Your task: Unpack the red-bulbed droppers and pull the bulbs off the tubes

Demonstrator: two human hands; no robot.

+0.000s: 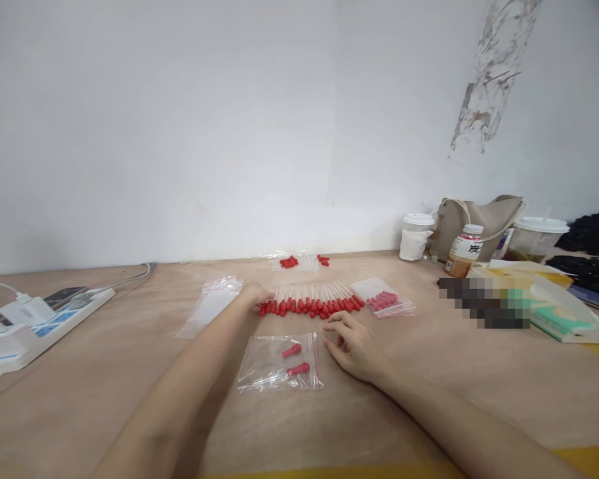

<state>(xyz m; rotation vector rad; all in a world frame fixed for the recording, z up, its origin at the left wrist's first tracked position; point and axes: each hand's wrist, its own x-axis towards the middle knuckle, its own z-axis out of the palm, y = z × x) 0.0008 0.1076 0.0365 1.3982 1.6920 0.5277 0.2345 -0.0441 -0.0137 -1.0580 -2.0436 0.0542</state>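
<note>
A row of droppers (307, 306) with red rubber bulbs and pale slender stems lies across the table, bulbs towards me. At its left end, the fingers of my left hand (257, 296) close on the stem of a dropper; the fingertips are partly hidden. My right hand (354, 346) rests below the row's right half, fingers loosely bent and apart, holding nothing. Between my forearms lies a clear zip bag (267, 352) with two droppers inside. Further right, another zip bag (379, 299) holds several droppers. Flat zip bags (209, 303) lie left of my left hand.
Loose red bulbs (288, 262) sit on clear plastic by the wall. A white power strip (44, 332) with plugs and cables is at the left. On the right stand a lidded cup (415, 238), a drink bottle (464, 253), a beige bag (479, 219) and a tissue pack (569, 313).
</note>
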